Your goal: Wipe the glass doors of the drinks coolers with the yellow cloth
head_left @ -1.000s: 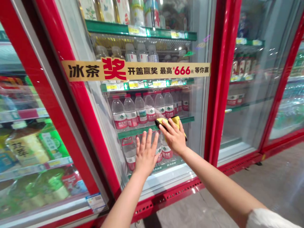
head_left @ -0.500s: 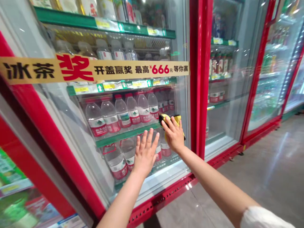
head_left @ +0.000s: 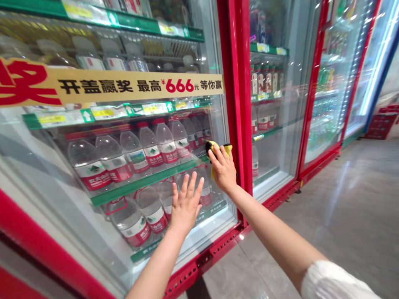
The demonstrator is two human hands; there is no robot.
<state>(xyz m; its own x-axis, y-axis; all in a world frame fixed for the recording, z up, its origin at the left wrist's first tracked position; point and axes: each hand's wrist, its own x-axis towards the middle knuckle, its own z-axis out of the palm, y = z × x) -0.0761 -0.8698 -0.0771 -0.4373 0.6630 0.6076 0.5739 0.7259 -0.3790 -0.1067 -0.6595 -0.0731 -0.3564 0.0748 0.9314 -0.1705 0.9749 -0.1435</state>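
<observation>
My left hand (head_left: 186, 205) lies on the glass door (head_left: 209, 54) of a red-framed drinks fridge, palm to the pane and fingers spread. It holds nothing. To its upper right, my right hand (head_left: 225, 174) presses a bunched yellow and black cloth (head_left: 213, 146) against the same glass, close to the door's right edge. Part of the cloth is hidden under the fingers and palm. Behind the pane, red-capped water bottles (head_left: 168, 145) stand in rows on a green-edged shelf, and larger bottles (head_left: 129, 222) with red handles stand below.
A yellow promotional strip (head_left: 137, 86) crosses the door above my hands. The red door frame (head_left: 245, 124) stands just right of my right hand. More fridges (head_left: 314, 124) line up to the right, beside the grey tiled floor (head_left: 349, 216). Red boxes (head_left: 382, 123) sit far off.
The view has shifted to the right and nearer the fridge. My right hand and the cloth have moved slightly up and closer to the door's right edge. My left hand stays spread on the glass.
</observation>
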